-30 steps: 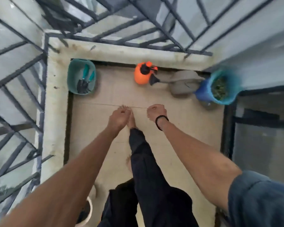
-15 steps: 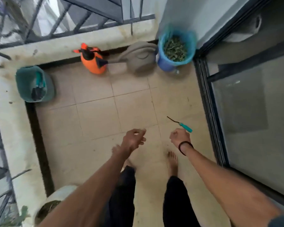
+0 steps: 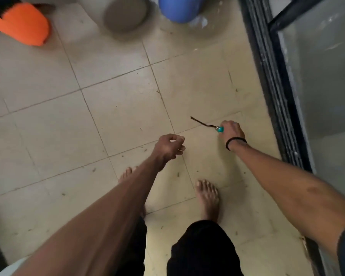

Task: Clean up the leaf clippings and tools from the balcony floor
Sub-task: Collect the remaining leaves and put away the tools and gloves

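Right hand (image 3: 231, 131) now lowered onto teal-handled garden tool (image 3: 206, 124), fingers curled round its handle, left hand (image 3: 168, 146) loosely curled, holding nothing visible, bare feet on tiled floor (image 3: 118, 108)

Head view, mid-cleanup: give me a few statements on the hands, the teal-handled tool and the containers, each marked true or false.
1. The right hand grips the teal-handled tool. True.
2. The left hand holds a second tool. False: its fingers are loosely curled, with no tool visible in them.
3. The tool's metal end points toward the glass door. False: it points away, toward the left.
4. The orange sprayer sits at upper left. True.
5. The blue bucket lies tipped between the feet. False: it is at the top edge.
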A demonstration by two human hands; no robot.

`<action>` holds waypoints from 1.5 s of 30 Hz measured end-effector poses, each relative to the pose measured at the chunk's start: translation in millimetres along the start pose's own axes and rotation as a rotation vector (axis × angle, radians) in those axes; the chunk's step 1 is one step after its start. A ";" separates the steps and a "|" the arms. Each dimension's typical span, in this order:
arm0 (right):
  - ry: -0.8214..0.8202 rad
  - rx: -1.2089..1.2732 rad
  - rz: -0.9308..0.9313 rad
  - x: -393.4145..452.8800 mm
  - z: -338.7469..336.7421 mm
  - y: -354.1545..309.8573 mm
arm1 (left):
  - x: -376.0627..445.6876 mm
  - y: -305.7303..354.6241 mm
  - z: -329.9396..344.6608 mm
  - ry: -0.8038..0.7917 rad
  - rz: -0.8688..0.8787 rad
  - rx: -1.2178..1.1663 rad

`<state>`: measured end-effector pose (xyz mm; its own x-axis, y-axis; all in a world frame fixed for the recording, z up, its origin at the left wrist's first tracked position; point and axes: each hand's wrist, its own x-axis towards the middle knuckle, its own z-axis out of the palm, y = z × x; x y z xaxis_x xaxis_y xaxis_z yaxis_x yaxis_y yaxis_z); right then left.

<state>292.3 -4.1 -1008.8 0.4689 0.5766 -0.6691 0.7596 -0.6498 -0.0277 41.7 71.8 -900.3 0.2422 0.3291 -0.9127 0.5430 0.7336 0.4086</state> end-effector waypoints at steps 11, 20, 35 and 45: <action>-0.124 0.241 -0.161 -84.9 -26.4 -89.1 | -43.4 -5.3 -79.6 0.350 -0.031 -0.015; -0.205 0.037 -0.545 -244.2 -169.1 -240.8 | -243.3 56.6 -183.4 0.496 -0.036 -0.252; -0.806 0.547 -0.005 -403.4 -258.1 -641.6 | -402.8 40.6 -409.8 0.858 -0.099 -0.995; -0.964 0.422 -0.004 -343.5 -168.1 -834.9 | -340.2 29.2 -585.0 0.947 -0.221 -1.048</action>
<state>-427.1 423.6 -630.9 -0.2313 0.0608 -0.9710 0.4549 -0.8754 -0.1632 -495.2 329.1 -577.2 -0.6124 0.1120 -0.7826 -0.4375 0.7765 0.4535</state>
